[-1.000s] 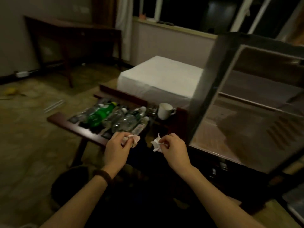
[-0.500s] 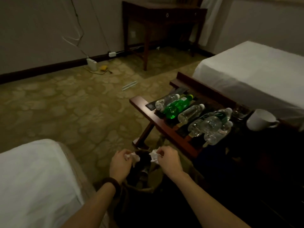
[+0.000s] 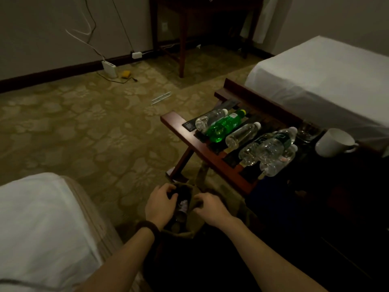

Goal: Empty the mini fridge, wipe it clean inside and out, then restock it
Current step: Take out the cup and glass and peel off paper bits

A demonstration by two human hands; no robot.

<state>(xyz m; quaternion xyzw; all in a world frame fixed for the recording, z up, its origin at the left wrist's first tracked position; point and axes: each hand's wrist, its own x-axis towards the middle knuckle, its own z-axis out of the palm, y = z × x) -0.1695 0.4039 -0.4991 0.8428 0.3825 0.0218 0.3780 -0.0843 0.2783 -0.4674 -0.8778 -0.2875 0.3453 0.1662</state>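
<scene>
Both hands curl over the rim of a dark bin (image 3: 190, 232): left hand (image 3: 160, 204) and right hand (image 3: 210, 206), each grip hooked on its edge. Beyond the bin, bottles (image 3: 242, 134) lie on the wooden surface (image 3: 179, 125).

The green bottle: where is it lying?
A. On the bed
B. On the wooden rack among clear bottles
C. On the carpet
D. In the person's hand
B: the green bottle lies on its side on the wooden rack, with clear bottles either side.
</scene>
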